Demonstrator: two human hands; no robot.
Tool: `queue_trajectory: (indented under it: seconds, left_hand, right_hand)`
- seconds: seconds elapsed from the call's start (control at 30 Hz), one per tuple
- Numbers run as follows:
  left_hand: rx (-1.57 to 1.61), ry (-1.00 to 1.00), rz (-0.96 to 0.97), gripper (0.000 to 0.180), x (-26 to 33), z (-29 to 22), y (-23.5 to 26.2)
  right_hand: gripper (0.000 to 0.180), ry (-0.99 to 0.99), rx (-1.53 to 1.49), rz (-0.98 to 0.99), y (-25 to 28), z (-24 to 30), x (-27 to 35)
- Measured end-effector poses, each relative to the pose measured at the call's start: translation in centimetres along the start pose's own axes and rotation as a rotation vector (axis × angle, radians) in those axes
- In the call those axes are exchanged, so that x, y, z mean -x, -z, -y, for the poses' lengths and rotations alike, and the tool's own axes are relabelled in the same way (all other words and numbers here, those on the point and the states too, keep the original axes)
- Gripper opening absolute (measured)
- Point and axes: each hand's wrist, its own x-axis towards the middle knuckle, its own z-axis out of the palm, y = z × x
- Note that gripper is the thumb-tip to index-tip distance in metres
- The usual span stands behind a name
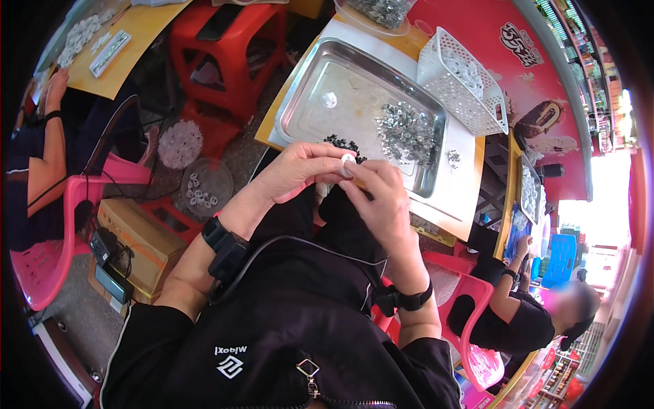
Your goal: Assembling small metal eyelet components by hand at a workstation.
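1. Part location: a small white round part (348, 159) sits between the fingertips of both hands, in front of the near edge of the metal tray (354, 88).
2. Left hand (300, 169): thumb and fingers pinch the part from the left side.
3. Right hand (383, 196): thumb and index finger pinch the same part from the right; the fingertips of the two hands meet around it.
4. Tray contents: a heap of small silver-grey pieces (407, 133) lies toward the right end. A cluster of black pieces (343, 142), partly hidden by the hands, lies at the near edge. A single white piece (329, 100) lies toward the left.
5. Adjacent items: a white perforated basket (446, 92) containing pale pieces stands just beyond the tray's right end; a few loose pieces (454, 159) lie on the white table surface (463, 187) beside the tray.
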Motion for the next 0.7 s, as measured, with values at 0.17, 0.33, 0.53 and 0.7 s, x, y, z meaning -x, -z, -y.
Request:
queue_trajectory:
  seconds: [0.17,0.33,0.53,0.7]
  left_hand:
    - [0.040,-0.075,-0.055,0.033,0.0,-1.0,1.2]
    - [0.101,-0.134,-0.002,0.032,0.2,-1.2,2.2]
    - [0.132,-0.151,0.014,0.033,0.2,-1.2,2.3]
    - [0.179,-0.167,0.005,0.035,0.2,-1.3,2.3]
  right_hand:
    - [0.017,-0.358,-0.174,-0.179,0.4,-4.2,-2.6]
    - [0.016,-0.489,-0.087,0.150,-1.2,-6.2,-4.0]
    - [0.016,-0.465,0.053,0.340,-3.2,-6.9,-4.8]
    - [0.015,-0.609,0.096,0.388,-3.1,-6.6,-5.8]
